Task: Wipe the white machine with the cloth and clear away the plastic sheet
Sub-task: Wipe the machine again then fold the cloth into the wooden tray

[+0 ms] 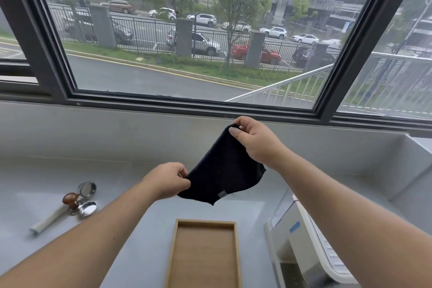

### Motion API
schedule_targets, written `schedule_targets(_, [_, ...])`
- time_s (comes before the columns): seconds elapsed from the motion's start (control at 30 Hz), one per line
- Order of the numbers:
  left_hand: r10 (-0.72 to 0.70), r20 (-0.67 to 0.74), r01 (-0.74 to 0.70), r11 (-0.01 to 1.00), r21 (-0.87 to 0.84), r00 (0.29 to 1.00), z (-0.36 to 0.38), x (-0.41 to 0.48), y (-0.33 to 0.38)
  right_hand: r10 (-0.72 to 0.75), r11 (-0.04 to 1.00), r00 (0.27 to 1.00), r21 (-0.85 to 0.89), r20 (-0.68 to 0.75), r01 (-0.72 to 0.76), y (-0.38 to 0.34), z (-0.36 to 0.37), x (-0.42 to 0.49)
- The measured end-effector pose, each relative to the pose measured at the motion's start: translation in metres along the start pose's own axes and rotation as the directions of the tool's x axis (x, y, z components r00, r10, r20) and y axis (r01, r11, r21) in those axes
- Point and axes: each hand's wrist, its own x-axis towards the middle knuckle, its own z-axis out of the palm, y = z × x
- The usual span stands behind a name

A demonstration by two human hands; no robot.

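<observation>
A black cloth (224, 168) hangs spread in the air above the grey counter, with a small grey label near its lower edge. My left hand (168, 179) pinches its lower left corner. My right hand (253, 139) pinches its upper corner, higher and farther from me. The white machine (301, 241) stands at the lower right, partly hidden behind my right forearm, with a strip of blue tape on its side. A thin clear plastic sheet (284, 202) seems to stand up at the machine's back edge.
An empty wooden tray (237, 252) lies on the grey counter (131, 236) just below the cloth. At the left lie a wood-knobbed tamper (70, 201), two small metal cups (87, 207) and a white stick-like tool (48, 220). A large window runs behind the counter.
</observation>
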Motion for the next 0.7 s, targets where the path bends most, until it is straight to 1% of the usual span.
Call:
schedule_targets(0.07, [0.022, 0.071, -0.016, 0.995, -0.094, 0.997, 0.006, -0.002, 0.009, -0.037, 0.999, 0.997, 0.02, 0.066, 0.036, -0.006, -0.001, 0.002])
schedule_targets(0.13, [0.082, 0.122, -0.052, 0.971, -0.234, 0.989, 0.013, -0.004, 0.022, -0.075, 0.997, 0.986, 0.023, 0.146, 0.072, -0.012, -0.002, 0.004])
schedule_targets(0.23, [0.199, 0.115, -0.135, 0.901, -0.412, 0.973, 0.023, -0.004, 0.048, -0.093, 0.993, 0.968, -0.049, 0.232, 0.107, -0.017, -0.006, 0.004])
schedule_targets(0.3, [0.222, 0.091, -0.158, 0.876, -0.455, 0.971, 0.026, -0.003, 0.063, -0.096, 0.988, 0.965, -0.094, 0.244, 0.122, -0.013, -0.012, 0.006])
schedule_targets(0.4, [0.193, 0.106, -0.127, 0.886, -0.446, 0.975, 0.03, -0.003, 0.074, -0.085, 0.981, 0.973, -0.15, 0.214, 0.119, -0.002, -0.023, 0.008])
schedule_targets(0.53, [0.091, 0.14, -0.014, 0.882, -0.47, 0.986, 0.04, -0.004, 0.075, -0.077, 0.957, 0.987, -0.267, 0.143, 0.113, 0.019, -0.029, 0.011])
schedule_targets(0.6, [0.034, 0.117, 0.023, 0.891, -0.454, 0.993, 0.045, -0.003, 0.073, -0.083, 0.954, 0.989, -0.279, 0.119, 0.114, 0.028, -0.025, 0.009])
schedule_targets(0.7, [-0.075, 0.042, 0.085, 0.905, -0.416, 0.996, 0.046, -0.001, 0.067, -0.117, 0.958, 0.989, -0.252, 0.089, 0.136, 0.041, -0.019, 0.0])
